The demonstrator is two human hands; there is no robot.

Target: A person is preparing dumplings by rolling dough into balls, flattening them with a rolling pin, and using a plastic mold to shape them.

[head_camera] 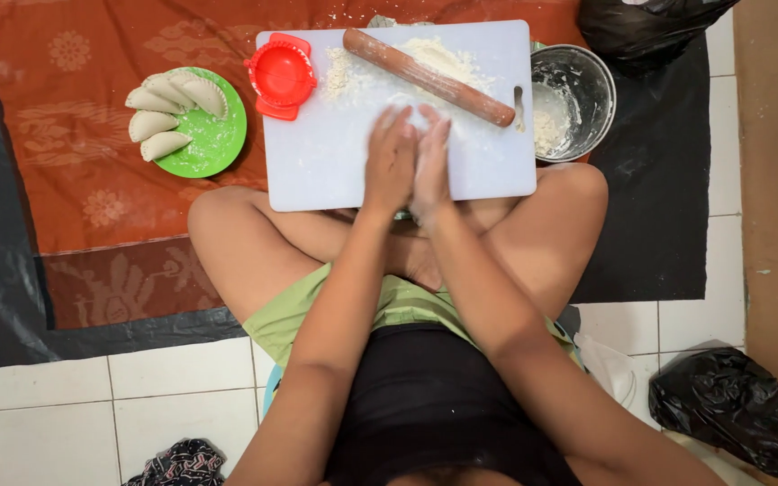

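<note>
The left hand (390,162) and the right hand (431,162) are pressed together palm to palm, fingers pointing toward the far side, above the near half of a white plastic cutting board (317,162). Both hands are dusted with flour. Whether anything lies between the palms cannot be told; nothing shows at their edges.

The board rests on the person's crossed legs and on a rust-orange patterned cloth (74,135). A wooden rolling pin (429,77) lies slantwise across the far part of the board, just beyond the fingertips, its right end near the board's handle slot. Loose flour (438,56) is scattered on the board around and behind the pin.

At the far left corner of the board sits a red plastic dumpling press (280,76), lying flat and overlapping the board's edge. Left of it, on the cloth, a green plate (218,144) carries four folded, crimped dumplings (168,115) on its left side, with flour on the bare part of the plate.

Just right of the board stands a metal bowl (587,81) with a lump of dough (547,133) and flour inside. Black plastic bags (731,405) lie on the tiled floor, near right.
</note>
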